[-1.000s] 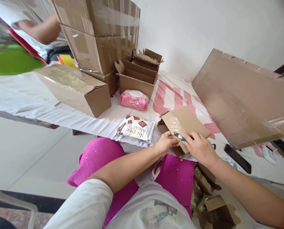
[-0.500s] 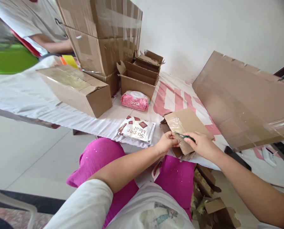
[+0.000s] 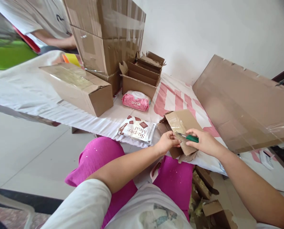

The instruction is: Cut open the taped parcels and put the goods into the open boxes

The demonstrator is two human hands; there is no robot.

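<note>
Held green-handled cutter (image 3: 192, 138) between thumb and fingers of right hand (image 3: 205, 144); with left hand (image 3: 168, 142), pinched taped edge of small cardboard box (image 3: 188, 119), at front of cloth-covered table (image 3: 25, 90). Judged box light, rather stiff, slippery on tape (image 3: 177, 123), best held by folded side, away from blade (image 3: 181, 135).

The cloth-covered bench (image 3: 15, 92) carries a tall stack of cartons (image 3: 108, 41), a long taped box (image 3: 78, 90), an open box (image 3: 137, 84), a pink packet (image 3: 135, 101), flat white pouches (image 3: 137, 129), and a small carton (image 3: 185, 119) at the near edge.

Matt cardboard box (image 3: 189, 118) with glossy plastic tape (image 3: 176, 124)
</note>
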